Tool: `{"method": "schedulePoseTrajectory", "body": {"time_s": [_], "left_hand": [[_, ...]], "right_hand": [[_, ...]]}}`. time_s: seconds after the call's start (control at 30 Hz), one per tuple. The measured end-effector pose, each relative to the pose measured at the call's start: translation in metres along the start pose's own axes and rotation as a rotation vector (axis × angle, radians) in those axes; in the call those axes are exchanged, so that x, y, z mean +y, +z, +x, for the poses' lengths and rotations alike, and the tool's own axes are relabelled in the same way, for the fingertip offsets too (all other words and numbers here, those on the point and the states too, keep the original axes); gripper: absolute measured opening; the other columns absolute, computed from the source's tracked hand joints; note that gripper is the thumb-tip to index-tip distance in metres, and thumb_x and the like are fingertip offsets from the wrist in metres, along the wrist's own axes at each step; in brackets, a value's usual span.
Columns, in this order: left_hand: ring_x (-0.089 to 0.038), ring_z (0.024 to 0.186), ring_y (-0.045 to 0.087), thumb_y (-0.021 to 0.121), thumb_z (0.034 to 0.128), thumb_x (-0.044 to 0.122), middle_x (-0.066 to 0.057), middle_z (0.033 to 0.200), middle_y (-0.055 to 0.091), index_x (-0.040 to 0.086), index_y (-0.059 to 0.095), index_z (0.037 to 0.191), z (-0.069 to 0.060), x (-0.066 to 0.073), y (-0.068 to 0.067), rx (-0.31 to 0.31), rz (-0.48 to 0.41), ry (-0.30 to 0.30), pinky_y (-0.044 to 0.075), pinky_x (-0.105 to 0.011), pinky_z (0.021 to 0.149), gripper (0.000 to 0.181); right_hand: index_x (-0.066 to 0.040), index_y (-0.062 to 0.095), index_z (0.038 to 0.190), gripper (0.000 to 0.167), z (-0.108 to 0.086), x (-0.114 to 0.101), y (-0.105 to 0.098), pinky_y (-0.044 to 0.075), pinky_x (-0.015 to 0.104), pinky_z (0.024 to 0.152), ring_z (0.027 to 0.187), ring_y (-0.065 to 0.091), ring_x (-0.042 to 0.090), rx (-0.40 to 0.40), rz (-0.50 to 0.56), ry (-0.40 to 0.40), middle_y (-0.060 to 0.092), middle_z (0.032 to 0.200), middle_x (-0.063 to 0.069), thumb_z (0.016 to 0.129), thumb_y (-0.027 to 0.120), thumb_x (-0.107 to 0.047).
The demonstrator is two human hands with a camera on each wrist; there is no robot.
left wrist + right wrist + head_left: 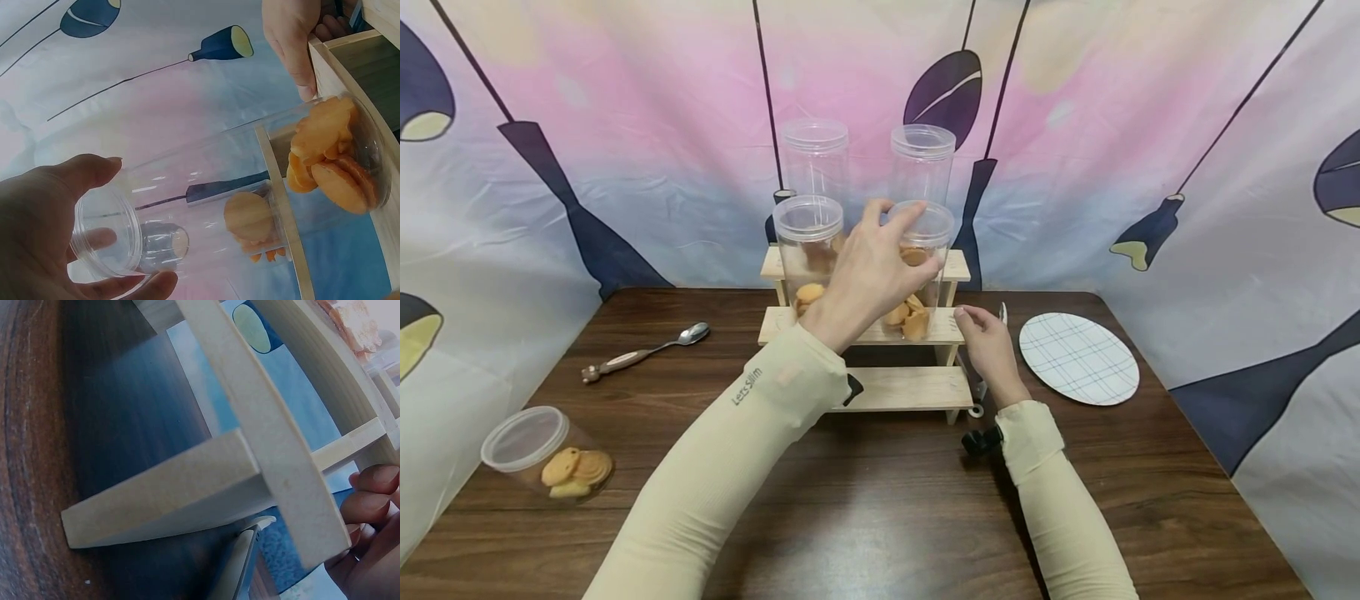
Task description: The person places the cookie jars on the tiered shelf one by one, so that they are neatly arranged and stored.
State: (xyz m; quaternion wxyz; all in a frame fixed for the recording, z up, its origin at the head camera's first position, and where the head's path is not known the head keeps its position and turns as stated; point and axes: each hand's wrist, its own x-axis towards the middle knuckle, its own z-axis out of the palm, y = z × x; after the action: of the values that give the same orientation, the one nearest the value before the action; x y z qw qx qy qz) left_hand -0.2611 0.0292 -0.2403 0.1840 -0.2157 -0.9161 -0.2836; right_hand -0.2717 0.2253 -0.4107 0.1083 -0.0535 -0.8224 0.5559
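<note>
A tall clear plastic jar point(927, 279) with cookies in its bottom stands on the middle step of a three-tier wooden rack point(910, 387). My left hand point(876, 258) grips it round the lid from above, thumb and fingers on opposite sides of the lid point(109, 231). Through the clear wall, the cookies point(331, 153) show at the base. At the right end of the middle step, my right hand point(988, 350) holds the wood with curled fingers point(375, 503). My left forearm and hand partly hide a second cookie jar point(808, 242) on that step.
Two more lidded jars point(815, 158) stand on the top tier. At left lie a spoon point(643, 356) and a short lidded jar point(523, 442) with cookies. A checked white plate point(1078, 358) is at right. A slim utensil point(240, 562) lies beside the rack.
</note>
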Motion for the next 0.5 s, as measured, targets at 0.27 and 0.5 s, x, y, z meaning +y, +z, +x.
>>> {"method": "schedulePoseTrajectory", "body": {"time_s": [0.27,0.5], "left_hand": [[-0.033,0.124,0.054,0.07,0.0887,0.048,-0.012,0.149,0.04,0.027,0.047,0.15,0.0013,-0.0005,0.0,-0.025,0.01,-0.011,0.048,-0.047,0.098,0.068],[-0.032,0.123,0.054,0.071,0.0881,0.048,-0.012,0.146,0.042,0.026,0.048,0.149,0.0029,-0.002,-0.0001,-0.026,0.005,0.005,0.046,-0.046,0.1,0.068]], "right_hand": [[-0.009,0.057,0.141,0.059,0.0,0.0001,0.0004,0.045,0.052,0.104,0.126,0.057,0.033,0.01,-0.007,0.003,0.058,0.139,0.015,0.101,0.05,-0.052],[-0.01,0.057,0.141,0.06,-0.0004,-0.0006,-0.0001,0.046,0.051,0.103,0.125,0.057,0.032,0.007,-0.008,0.014,0.058,0.138,0.015,0.1,0.051,-0.053]]}}
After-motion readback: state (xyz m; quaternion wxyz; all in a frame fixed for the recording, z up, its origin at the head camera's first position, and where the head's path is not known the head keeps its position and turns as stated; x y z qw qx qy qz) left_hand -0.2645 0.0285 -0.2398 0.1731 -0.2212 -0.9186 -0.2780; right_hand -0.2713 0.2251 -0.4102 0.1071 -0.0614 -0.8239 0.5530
